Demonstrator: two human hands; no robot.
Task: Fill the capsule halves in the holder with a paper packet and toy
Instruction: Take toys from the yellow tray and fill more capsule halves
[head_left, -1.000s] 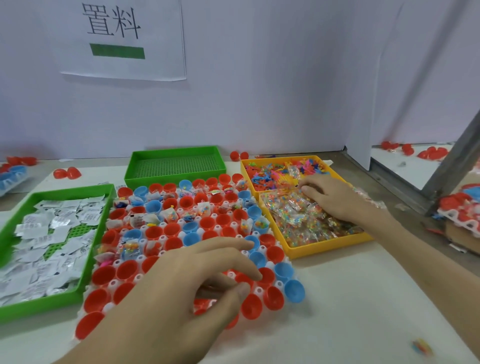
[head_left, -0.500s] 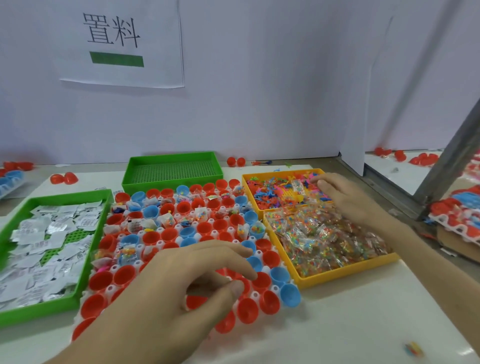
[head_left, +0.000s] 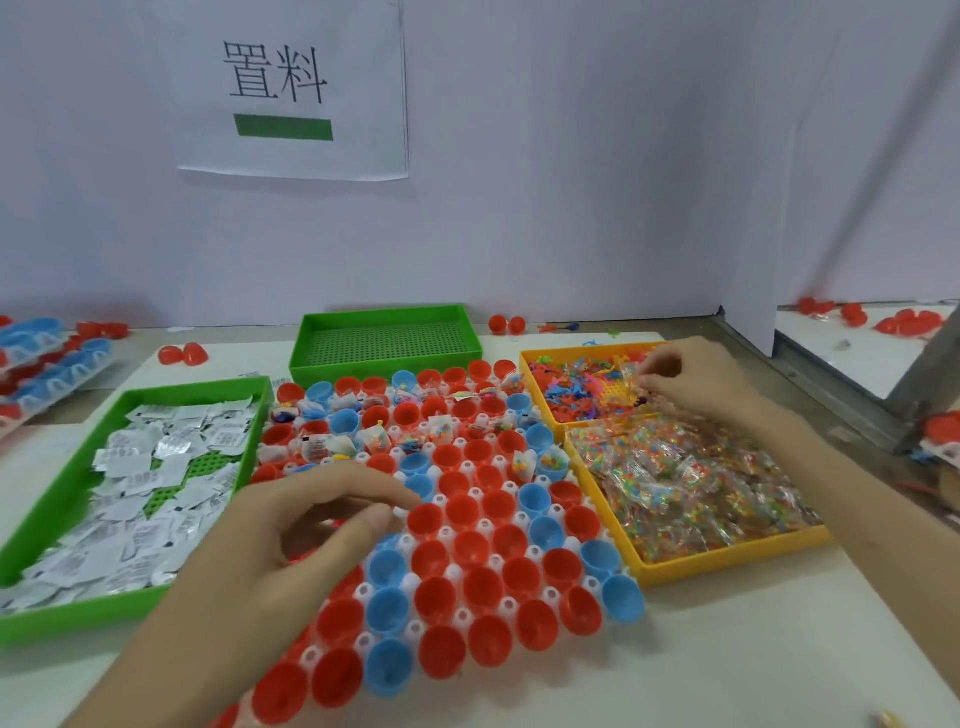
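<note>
Right hand (head_left: 696, 379) is doing the real gripping here. Its thumb and fingertips are pinched tight on a clear little bag (head_left: 630, 375), crinkly plastic with something colourful inside. It's held just above the far section of the yellow tray (head_left: 727, 564), which sits right against the holder's right side.

Left hand (head_left: 291, 545) hangs over the near-left part of the holder (head_left: 506, 605). The fingers are loosely curved, thumb and index are apart with a visible gap, and I can't see anything between them. Can't tell if the fingertips actually touch the cups.

The holder is a white moulded plastic grid with rounded pegs. The capsule halves (head_left: 480, 553) sit in it open side up: smooth, glossy, egg-shaped cups, mostly red with some blue. The ones in the holder's far-left part have bits in them, while the near and right ones look hollow.

In the yellow tray, the far section has small, hard plastic toys (head_left: 576, 395) in mixed bright colours. The near section is heaped with shiny bead bags (head_left: 691, 483), clear and multicoloured inside.

Just left of the holder is a green tray (head_left: 78, 618) with a perforated floor, full of flat white paper packets (head_left: 156, 467) with dark print. Behind the holder sits a second green tray (head_left: 384, 312) with the same holey mesh floor.
</note>
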